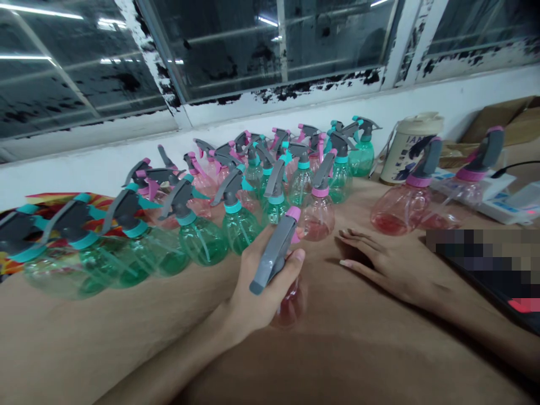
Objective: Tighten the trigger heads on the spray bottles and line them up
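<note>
A crowd of green bottles (198, 239) and pink ones (317, 216) stood on the worktop (126, 332) below the window (253, 45), just beyond the hands. To the right stood two more pink bottles (396, 211), a white tub (407, 147), a power strip (502, 203) and a cardboard box (506, 115). The left hand (253, 295) was wrapped shut around a pink sprayer (282, 270) near the middle of the worktop, fingers on its neck; its grey trigger head with pink tip pointed away, its clear pink body mostly hidden by the hand. The right hand (392, 264) lay flat beside it, fingers spread, holding nothing.
</note>
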Motion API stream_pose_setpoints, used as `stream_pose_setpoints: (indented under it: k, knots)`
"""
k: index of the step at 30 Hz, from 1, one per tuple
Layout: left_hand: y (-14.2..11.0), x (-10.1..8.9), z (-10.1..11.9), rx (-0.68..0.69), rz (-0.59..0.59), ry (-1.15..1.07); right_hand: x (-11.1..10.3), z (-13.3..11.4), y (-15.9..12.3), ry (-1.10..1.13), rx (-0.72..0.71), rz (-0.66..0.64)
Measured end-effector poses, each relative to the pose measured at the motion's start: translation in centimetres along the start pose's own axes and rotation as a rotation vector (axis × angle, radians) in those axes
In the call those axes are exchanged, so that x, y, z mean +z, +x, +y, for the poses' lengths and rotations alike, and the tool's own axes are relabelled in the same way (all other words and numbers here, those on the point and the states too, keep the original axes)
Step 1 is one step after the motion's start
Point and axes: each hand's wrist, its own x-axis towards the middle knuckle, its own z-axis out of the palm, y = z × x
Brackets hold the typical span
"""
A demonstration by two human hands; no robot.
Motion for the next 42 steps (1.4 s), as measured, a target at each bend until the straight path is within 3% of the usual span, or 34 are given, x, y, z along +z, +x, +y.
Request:
stream_pose_setpoints:
  k: [10,16,34,42]
  knots:
    - [0.4,-0.1,0.5,-0.075,-0.023,0.017,-0.3,-0.4,0.1,-0.035,0.010,-0.004]
    - [0.4,-0.1,0.1,-0.052,0.035,0.038,-0.7,-0.6,0.2,-0.037,0.002,-0.025]
    - [0.3,0.3,0.0,-0.021,0.016,0.079,-1.8,-1.2,0.4,-0.078,-0.009,-0.030]
    - [0.5,0.1,-0.2,0.007,0.002,0.123,-1.1,-0.6,0.2,-0.040,-0.020,-0.018]
